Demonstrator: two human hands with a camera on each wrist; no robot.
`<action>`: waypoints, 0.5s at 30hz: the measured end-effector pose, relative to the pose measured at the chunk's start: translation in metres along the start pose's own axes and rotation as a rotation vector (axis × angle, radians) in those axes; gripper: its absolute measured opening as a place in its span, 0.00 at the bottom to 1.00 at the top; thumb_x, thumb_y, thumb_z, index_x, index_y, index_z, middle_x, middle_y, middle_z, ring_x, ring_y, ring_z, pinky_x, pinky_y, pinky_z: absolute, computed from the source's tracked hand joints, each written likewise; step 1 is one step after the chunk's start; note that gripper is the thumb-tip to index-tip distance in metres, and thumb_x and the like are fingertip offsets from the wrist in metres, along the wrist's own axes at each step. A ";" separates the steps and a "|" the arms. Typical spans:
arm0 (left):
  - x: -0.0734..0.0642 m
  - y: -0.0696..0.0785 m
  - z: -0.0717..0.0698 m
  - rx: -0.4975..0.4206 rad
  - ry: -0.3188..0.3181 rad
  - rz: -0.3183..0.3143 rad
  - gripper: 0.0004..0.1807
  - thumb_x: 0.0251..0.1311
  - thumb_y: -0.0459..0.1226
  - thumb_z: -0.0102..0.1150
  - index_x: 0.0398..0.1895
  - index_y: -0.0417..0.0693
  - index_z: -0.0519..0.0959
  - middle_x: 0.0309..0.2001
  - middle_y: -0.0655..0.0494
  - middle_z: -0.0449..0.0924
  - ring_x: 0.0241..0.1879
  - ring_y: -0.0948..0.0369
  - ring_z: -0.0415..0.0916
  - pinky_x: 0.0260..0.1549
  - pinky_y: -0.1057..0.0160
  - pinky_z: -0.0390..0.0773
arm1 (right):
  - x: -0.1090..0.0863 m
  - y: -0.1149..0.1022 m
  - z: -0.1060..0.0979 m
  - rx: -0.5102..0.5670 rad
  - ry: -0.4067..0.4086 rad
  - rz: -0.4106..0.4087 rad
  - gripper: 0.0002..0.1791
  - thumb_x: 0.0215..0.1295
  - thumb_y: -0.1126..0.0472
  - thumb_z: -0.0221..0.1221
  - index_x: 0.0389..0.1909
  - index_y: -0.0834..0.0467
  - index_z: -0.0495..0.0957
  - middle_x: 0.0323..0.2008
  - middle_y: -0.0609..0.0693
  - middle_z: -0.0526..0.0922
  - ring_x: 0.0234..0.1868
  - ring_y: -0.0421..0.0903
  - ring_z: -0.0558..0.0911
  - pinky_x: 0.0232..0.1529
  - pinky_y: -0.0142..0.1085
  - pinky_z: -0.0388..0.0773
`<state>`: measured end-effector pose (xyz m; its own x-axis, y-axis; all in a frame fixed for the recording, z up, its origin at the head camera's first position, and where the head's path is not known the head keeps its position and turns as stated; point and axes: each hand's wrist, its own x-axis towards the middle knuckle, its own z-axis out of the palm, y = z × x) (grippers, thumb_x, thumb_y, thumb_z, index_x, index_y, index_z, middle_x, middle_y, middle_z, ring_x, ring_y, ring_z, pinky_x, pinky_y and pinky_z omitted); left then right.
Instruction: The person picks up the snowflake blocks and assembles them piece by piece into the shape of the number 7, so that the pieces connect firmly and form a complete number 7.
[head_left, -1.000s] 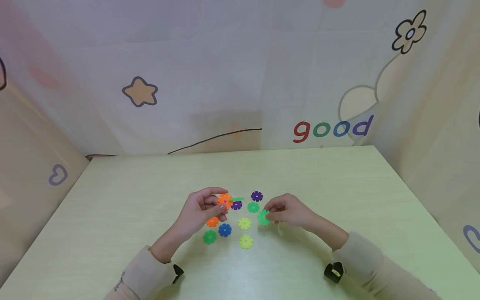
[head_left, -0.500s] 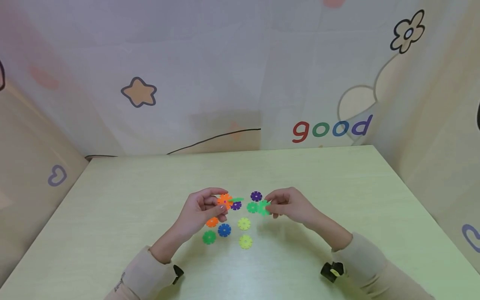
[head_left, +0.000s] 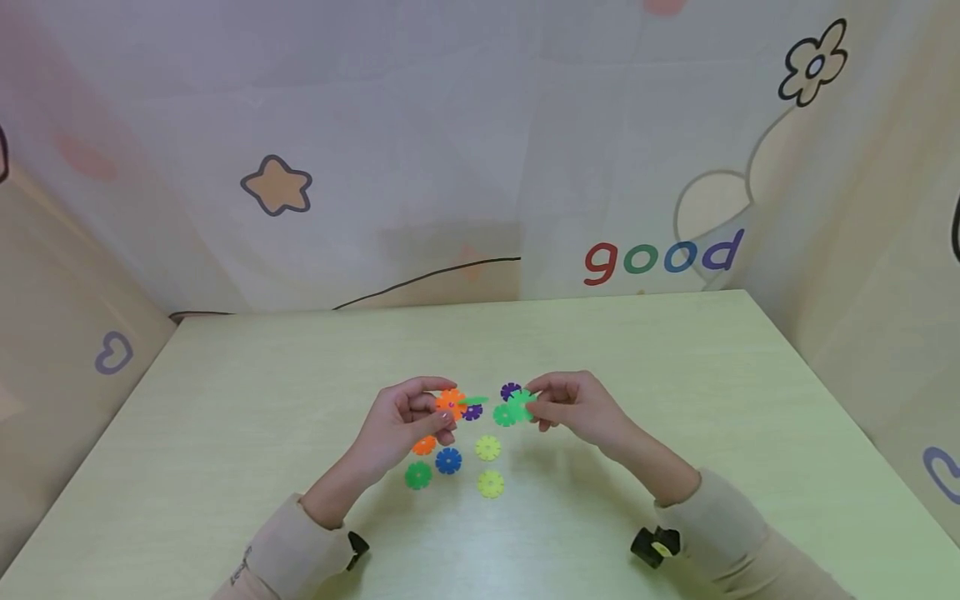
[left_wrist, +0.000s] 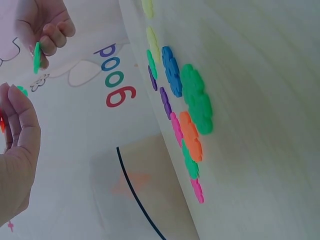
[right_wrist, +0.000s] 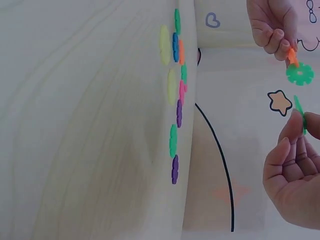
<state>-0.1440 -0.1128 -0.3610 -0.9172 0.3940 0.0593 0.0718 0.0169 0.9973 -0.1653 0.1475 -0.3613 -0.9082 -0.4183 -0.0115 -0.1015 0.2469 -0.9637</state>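
Note:
My left hand [head_left: 397, 423] pinches an orange notched snowflake disc [head_left: 449, 402] above the table. A green snowflake disc [right_wrist: 300, 75] is slotted into it, edge-on in the head view and face-on in the right wrist view. Between thumb and fingers, my right hand [head_left: 581, 410] holds another green snowflake disc [head_left: 520, 405], just right of the joined pair and apart from it. Below lie loose discs: purple [head_left: 510, 391], green [head_left: 505, 415], blue [head_left: 448, 461], dark green [head_left: 418, 476], and yellow [head_left: 491, 484]. My left hand hides part of an orange disc [head_left: 423, 445].
The discs lie on a pale wood-grain table [head_left: 300, 358]. Pink discs [left_wrist: 176, 129] show in the left wrist view, hidden behind the left hand in the head view. A printed curtain [head_left: 420, 125] closes off the back and sides.
My right hand has lifted its green disc up and leftward, toward the joined pair; it now overlaps the loose green and purple discs in view. The left hand stays nearly still.

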 end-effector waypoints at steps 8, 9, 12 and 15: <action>-0.001 0.000 0.001 0.003 -0.008 0.004 0.20 0.55 0.24 0.56 0.53 0.34 0.70 0.26 0.49 0.77 0.26 0.58 0.80 0.38 0.57 0.79 | -0.002 -0.008 0.007 0.059 0.035 0.010 0.14 0.59 0.68 0.58 0.44 0.72 0.75 0.27 0.55 0.81 0.25 0.43 0.79 0.34 0.33 0.78; -0.001 0.000 0.001 0.003 -0.009 0.005 0.20 0.55 0.24 0.56 0.53 0.34 0.70 0.26 0.49 0.77 0.26 0.58 0.80 0.38 0.57 0.79 | -0.002 -0.008 0.008 0.059 0.036 0.009 0.14 0.59 0.68 0.58 0.44 0.72 0.75 0.27 0.55 0.82 0.25 0.44 0.79 0.34 0.33 0.79; -0.001 -0.001 0.001 0.005 -0.009 0.005 0.20 0.55 0.24 0.56 0.53 0.34 0.70 0.26 0.49 0.77 0.26 0.58 0.80 0.38 0.56 0.79 | -0.002 -0.009 0.009 0.066 0.035 0.002 0.14 0.59 0.67 0.58 0.44 0.72 0.75 0.28 0.55 0.82 0.25 0.44 0.79 0.34 0.34 0.79; -0.001 -0.002 0.001 0.011 -0.009 0.004 0.19 0.55 0.24 0.56 0.52 0.33 0.70 0.26 0.49 0.77 0.26 0.57 0.80 0.38 0.56 0.79 | -0.002 -0.010 0.011 0.084 0.035 -0.005 0.14 0.59 0.67 0.58 0.44 0.73 0.75 0.28 0.55 0.82 0.25 0.43 0.79 0.34 0.34 0.79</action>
<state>-0.1428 -0.1119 -0.3628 -0.9132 0.4026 0.0633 0.0803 0.0255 0.9964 -0.1578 0.1361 -0.3545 -0.9215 -0.3884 0.0017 -0.0735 0.1701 -0.9827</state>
